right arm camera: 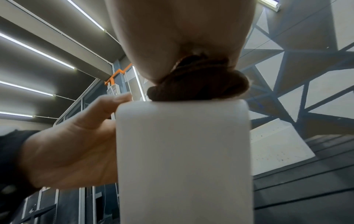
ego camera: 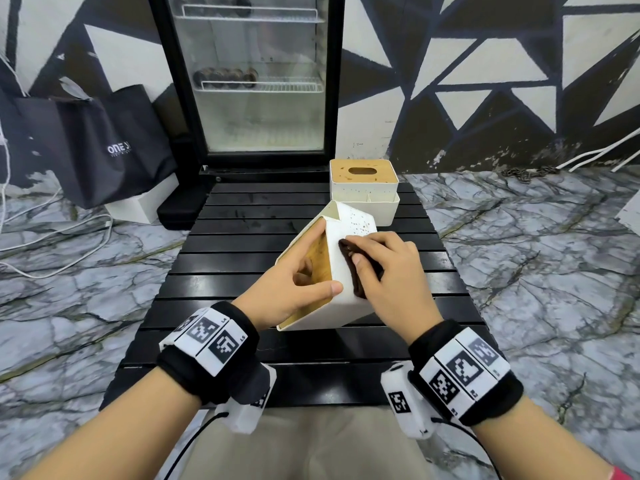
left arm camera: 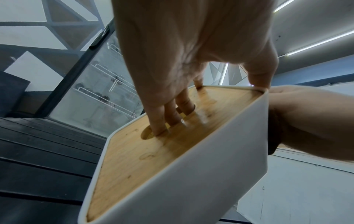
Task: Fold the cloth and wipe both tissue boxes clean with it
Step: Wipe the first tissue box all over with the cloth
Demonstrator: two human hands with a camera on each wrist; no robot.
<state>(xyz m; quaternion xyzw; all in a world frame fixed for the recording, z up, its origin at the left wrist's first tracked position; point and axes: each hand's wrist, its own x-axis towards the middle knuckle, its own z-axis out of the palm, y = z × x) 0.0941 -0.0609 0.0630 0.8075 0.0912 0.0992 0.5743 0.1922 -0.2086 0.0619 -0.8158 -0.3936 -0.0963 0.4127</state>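
The near tissue box (ego camera: 356, 220), white with a wooden lid, lies tipped on its side on the black slatted table (ego camera: 242, 237), lid facing left. My left hand (ego camera: 294, 282) grips it, with fingers (left arm camera: 159, 124) hooked into the lid's slot and the thumb on the upper edge. My right hand (ego camera: 388, 271) holds the folded dark brown cloth (ego camera: 353, 271) and presses it against the box's upward white face (right arm camera: 182, 159). The cloth (right arm camera: 199, 87) bulges out under the palm. The second tissue box (ego camera: 363, 174) stands upright at the table's far edge.
A white open bin (ego camera: 384, 211) sits in front of the second box, just behind the tipped one. A glass-door fridge (ego camera: 256, 81) stands behind the table, with a black bag (ego camera: 104, 143) and white cables (ego camera: 52, 244) on the marble floor to the left.
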